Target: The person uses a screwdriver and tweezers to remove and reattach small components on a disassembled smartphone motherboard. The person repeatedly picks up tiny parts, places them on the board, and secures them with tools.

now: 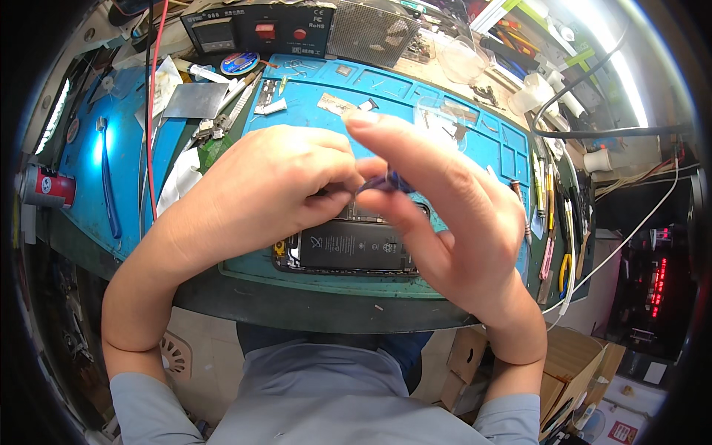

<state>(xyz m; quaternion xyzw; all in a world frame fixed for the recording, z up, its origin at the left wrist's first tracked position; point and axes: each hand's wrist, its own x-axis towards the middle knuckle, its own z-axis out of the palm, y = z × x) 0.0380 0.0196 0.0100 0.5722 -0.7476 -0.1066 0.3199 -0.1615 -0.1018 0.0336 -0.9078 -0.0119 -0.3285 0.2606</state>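
My left hand (278, 185) is curled with thumb and forefinger pinched over an opened phone (348, 248), whose black battery and inner parts show. What those fingertips hold, if anything, is hidden. My right hand (452, 215) grips a small dark blue object (393, 182) between thumb and fingers, just above the phone and beside my left fingertips; the object is blurred. The phone lies face-up inside on a blue silicone repair mat (504, 163), partly covered by both hands.
A black power unit (256, 44) and metal mesh (371, 30) stand behind. Papers, a syringe (208, 73) and a lit blue strip tool (109, 185) lie left. Tweezers and pens (552, 215) line the right, with white cables. Cardboard boxes (564, 371) sit below the bench.
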